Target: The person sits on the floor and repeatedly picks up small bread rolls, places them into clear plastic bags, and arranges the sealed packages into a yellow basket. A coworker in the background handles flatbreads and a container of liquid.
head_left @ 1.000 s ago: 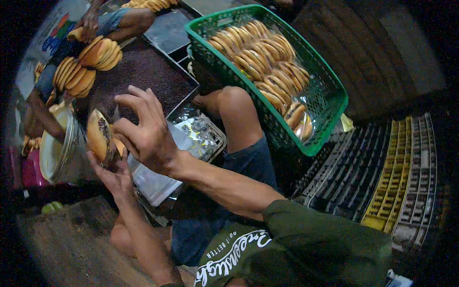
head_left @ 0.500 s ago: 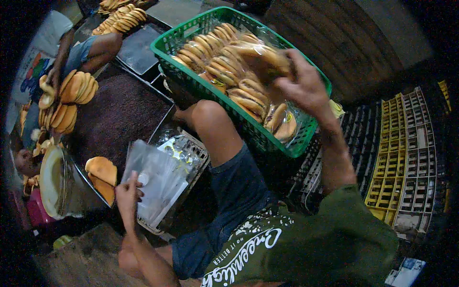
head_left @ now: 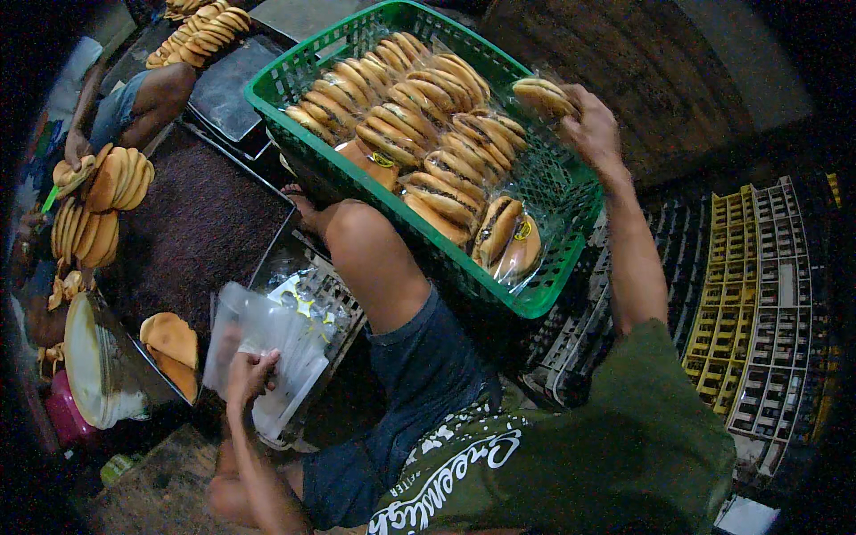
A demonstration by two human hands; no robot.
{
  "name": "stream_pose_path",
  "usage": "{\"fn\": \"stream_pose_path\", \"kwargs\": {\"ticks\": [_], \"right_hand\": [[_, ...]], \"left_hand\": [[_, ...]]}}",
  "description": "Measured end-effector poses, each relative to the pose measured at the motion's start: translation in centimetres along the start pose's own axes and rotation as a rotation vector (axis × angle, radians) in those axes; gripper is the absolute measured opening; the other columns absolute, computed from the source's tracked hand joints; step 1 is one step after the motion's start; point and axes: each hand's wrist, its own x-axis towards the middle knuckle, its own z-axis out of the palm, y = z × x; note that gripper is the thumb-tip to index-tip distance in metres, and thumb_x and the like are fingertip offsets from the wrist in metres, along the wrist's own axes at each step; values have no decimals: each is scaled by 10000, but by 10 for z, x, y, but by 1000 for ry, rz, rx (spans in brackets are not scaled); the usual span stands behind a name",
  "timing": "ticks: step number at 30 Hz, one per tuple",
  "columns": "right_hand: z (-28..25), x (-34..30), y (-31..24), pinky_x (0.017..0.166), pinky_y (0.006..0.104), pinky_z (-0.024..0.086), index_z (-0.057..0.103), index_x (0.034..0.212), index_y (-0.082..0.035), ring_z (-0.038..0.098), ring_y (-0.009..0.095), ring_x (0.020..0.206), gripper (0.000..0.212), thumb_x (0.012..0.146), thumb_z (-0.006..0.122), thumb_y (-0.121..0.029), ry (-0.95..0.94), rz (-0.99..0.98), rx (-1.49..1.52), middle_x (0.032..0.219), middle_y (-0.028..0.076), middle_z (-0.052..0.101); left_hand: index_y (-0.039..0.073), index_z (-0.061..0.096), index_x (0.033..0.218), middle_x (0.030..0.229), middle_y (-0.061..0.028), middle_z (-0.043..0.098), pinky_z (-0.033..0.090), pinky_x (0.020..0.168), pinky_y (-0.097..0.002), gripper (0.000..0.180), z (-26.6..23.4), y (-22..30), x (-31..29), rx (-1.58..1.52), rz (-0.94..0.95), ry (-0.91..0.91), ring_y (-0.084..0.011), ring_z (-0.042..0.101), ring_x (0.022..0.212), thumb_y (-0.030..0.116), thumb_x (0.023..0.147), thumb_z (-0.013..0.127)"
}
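A bun (head_left: 541, 94) in clear film is held over the right-hand edge of a green basket (head_left: 267, 96); the right grip (head_left: 593, 129) is clamped on the bun's right end. By the left grip (head_left: 250, 376), thumb and fingers pressed together, a clear bag (head_left: 234, 325) is pinched above a pile of bags (head_left: 301, 352), carried on a pale lattice tray (head_left: 349, 301).

Rows of packed buns (head_left: 392, 129) are laid along the basket from its far end, with a few set by the near corner; bare lattice is shown along the right side. To the basket's left, a wide tray (head_left: 271, 248) is filled with dark, grainy filling (head_left: 192, 218). An opened bun (head_left: 169, 349) is rested at that tray's near corner, beside a pale round container (head_left: 87, 370). On its left edge, stacks of buns (head_left: 98, 227) are held near a co-worker's hand (head_left: 78, 150). Beyond the far edge, a grey metal sheet (head_left: 236, 94) and more buns (head_left: 201, 37) are seen.

To the right, black, yellow and white crates (head_left: 722, 308) are ranged beside a ridged brown panel (head_left: 637, 111). The picture's rim is lost in darkness.
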Motion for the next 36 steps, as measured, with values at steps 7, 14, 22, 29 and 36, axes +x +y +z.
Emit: {"fn": "stream_pose_path", "kwargs": {"ticks": [7,14,22,29,36], "right_hand": [[68,43,-218,935,388,500,557,1278,-15,644,287,1077,593,868,712,-415,-125,-283,549,1182,207,642],[84,-33,-393,901,430,521,585,1218,-11,651,356,1052,538,850,740,-372,-337,-888,550,1159,199,654],[96,-80,-407,959,390,481,557,1267,40,607,293,1151,677,831,771,-430,-1032,-671,353,1215,223,635],[92,-116,-411,756,332,514,604,1013,19,625,177,816,249,925,671,-204,-823,-125,1328,886,86,654],[106,-161,-379,660,274,569,604,1048,-1,642,163,721,315,978,601,-308,-640,515,1512,975,88,651]], "left_hand": [[15,665,661,501,-42,584,396,437,-288,499,-13,11,-43,-161,121,-133,-130,544,428,443,918,663],[-37,617,581,569,-235,566,457,538,-466,684,33,-24,19,334,316,220,-274,615,499,576,882,646],[-14,675,698,586,-84,645,477,450,-305,571,-1,16,-41,-255,271,-156,-157,603,453,493,946,597],[-53,703,979,808,-172,719,529,545,-318,940,14,41,-44,-888,206,-122,-221,690,628,801,897,320],[-22,627,1106,976,-140,702,571,586,-293,466,-17,60,-31,-1339,536,390,-209,710,819,414,942,638]]}}
